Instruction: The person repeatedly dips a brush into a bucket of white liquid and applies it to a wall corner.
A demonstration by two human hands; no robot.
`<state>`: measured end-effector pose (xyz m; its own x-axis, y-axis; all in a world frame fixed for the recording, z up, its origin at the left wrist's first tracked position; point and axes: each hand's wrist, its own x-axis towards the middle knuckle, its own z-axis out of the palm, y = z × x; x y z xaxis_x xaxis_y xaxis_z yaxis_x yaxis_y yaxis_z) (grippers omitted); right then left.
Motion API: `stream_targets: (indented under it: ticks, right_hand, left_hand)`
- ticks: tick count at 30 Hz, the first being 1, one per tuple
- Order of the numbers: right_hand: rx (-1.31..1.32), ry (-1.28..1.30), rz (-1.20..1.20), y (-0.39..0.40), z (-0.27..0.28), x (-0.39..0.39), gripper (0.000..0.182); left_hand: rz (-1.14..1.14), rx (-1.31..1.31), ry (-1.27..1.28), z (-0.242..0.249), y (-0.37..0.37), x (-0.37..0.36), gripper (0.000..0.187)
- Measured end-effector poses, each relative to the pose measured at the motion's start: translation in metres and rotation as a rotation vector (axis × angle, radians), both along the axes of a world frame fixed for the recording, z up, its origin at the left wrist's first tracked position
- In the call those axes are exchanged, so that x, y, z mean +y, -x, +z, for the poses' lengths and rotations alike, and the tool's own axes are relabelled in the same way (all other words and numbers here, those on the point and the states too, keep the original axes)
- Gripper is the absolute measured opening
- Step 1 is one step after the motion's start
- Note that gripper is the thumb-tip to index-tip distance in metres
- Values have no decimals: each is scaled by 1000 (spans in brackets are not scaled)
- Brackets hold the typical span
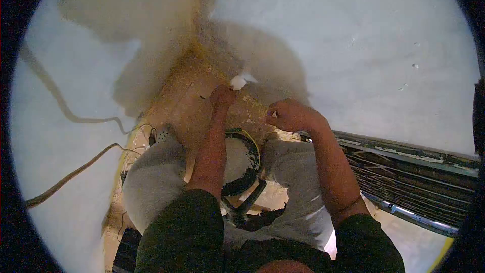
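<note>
My left hand (222,97) is closed low in the corner, where two pale walls meet the floor. At its fingertips, against the right wall, is a small white piece (239,81), partly hidden by the fingers. Further right, my right hand (293,115) is bent with its fingers pinched together near the foot of the same wall. A tiny pale bit (273,115) shows at those fingertips; I cannot tell what it is. Between my knees stands a round, black-rimmed object (240,159) with a greyish-white face, partly covered by my left forearm.
A radiator-like unit with dark slats (409,177) runs along the right wall. On the left, a brown cable or hose (76,178) reaches towards the dusty, debris-strewn floor (177,93). A black forked part (246,205) lies below the round object.
</note>
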<state>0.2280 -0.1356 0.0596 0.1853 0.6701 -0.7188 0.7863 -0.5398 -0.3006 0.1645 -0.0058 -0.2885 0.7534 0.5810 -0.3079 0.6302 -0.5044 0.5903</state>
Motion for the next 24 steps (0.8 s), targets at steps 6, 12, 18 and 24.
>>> stream_targets:
  ticks: [6, 12, 18, 24]
  right_hand:
    - [-8, -23, 8, 3, 9, -3, 39]
    - [-40, 21, 29, 7, 8, -3, 40]
    - [-32, -9, 4, 10, 6, 1, 39]
    - [-48, 59, -26, 10, 6, 10, 40]
  left_hand:
    - [134, -205, 12, 79, 29, 15, 44]
    - [31, -459, 658, 79, 21, 38, 31]
    - [7, -390, 244, 45, -11, 8, 28]
    - [76, -325, 140, 51, 9, -7, 32]
